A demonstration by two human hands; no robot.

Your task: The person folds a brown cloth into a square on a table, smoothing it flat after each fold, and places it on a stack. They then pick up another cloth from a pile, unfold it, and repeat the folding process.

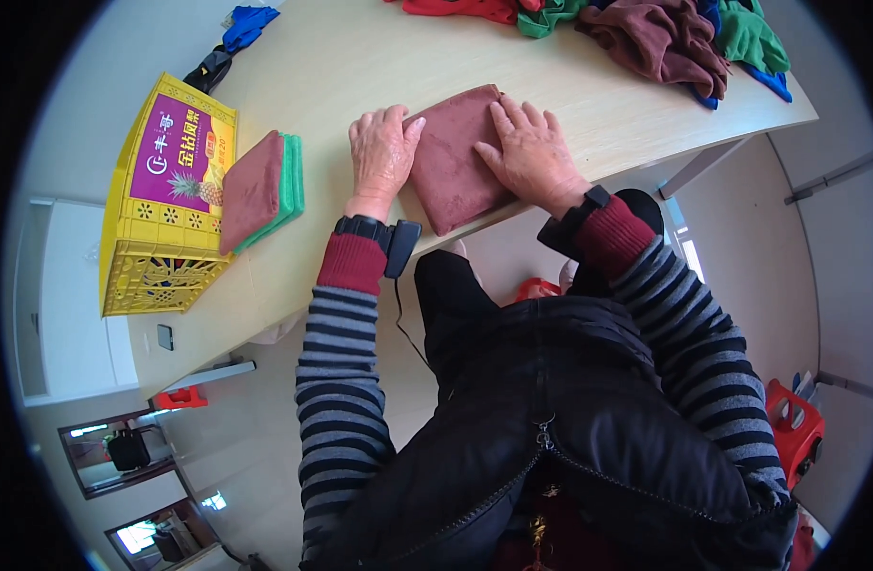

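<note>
A folded rectangular brown cloth pad with a soft nap lies flat on the pale wood-grain table, by its near edge and straight in front of the person, probably because that spot is easiest for both hands to reach. The left hand rests at the pad's left side, its fingers bent and close together, the thumb apart from them and reaching to the cloth's edge. The right hand lies across the right edge, palm down, fingers slightly spread, with thumb and forefinger on the cloth; neither hand is clamped on it. Set on opposite sides like this, they seem to keep the pad flat and its edges even. To the left, a neat stack of folded cloths, brown above green, sits right beside a yellow openwork plastic crate with a purple panel; whether they touch is hard to tell. It appears placed aside to leave working room. At the far right, a loose heap of crumpled brown, green and blue cloths lies beyond the hands, seemingly within arm's reach.
</note>
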